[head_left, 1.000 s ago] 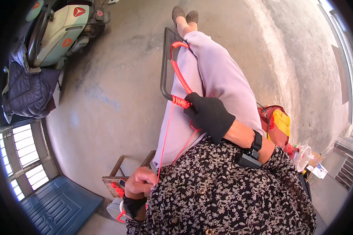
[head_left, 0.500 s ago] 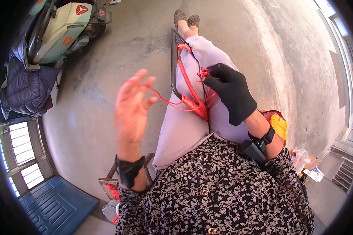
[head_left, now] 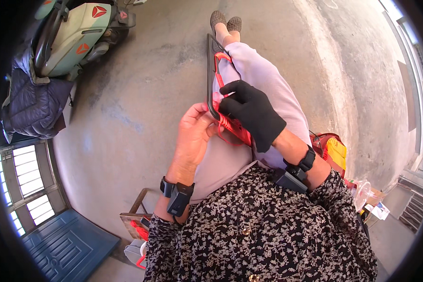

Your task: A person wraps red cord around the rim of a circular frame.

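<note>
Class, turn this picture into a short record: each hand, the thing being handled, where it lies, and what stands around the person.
Left hand: bare, at the near corner of the dark frame
Right hand: black-gloved, over the red wrapping
Thing handled: dark frame, partly wrapped in red
Place: over the lavender trousers
Around, left: pale scooter, dark quilted cover, blue panel
Around, right: red-and-yellow bag
Unclear: exact grip of either hand

right hand (head_left: 254,115): black glove | blouse (head_left: 263,225): black (pale-flowered) | trousers (head_left: 259,68): lilac
</note>
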`<state>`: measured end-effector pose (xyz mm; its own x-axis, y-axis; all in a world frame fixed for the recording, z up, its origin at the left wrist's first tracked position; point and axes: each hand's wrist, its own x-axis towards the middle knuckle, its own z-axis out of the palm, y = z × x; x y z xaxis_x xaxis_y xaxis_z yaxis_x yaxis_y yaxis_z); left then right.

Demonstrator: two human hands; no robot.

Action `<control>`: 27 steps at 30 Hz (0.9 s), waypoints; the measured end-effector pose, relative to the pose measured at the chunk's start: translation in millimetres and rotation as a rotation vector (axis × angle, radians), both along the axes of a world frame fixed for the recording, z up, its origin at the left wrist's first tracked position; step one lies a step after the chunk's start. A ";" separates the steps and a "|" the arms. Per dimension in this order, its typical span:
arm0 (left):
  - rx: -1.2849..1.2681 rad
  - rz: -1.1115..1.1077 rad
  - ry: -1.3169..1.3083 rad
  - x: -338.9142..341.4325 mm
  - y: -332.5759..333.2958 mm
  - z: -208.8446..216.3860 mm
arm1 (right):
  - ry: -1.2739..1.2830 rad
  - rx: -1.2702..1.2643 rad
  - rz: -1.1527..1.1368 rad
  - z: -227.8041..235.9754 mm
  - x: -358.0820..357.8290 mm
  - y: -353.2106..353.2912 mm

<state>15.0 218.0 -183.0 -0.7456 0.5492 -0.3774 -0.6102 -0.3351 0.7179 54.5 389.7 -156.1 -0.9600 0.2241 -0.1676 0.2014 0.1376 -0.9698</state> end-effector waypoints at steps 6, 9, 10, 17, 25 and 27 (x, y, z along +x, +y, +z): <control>-0.164 0.239 0.359 -14.7 -31.7 58.8 | 0.000 -0.193 -0.047 21.6 23.0 9.1; -0.555 0.173 0.666 -13.9 -50.9 88.0 | -0.017 -0.211 0.004 27.2 33.6 8.1; -0.557 0.176 0.670 -12.2 -58.4 90.9 | -0.006 -0.155 0.036 29.2 35.3 7.7; -0.938 -0.522 0.436 -11.4 -107.0 146.4 | 0.076 0.071 0.043 41.2 30.0 18.2; 0.583 -0.017 0.609 10.3 -170.2 247.4 | 0.855 0.830 0.287 66.9 -8.4 -19.3; 0.708 0.164 0.710 12.4 -172.6 258.5 | 0.943 1.001 0.414 63.0 -12.0 -19.5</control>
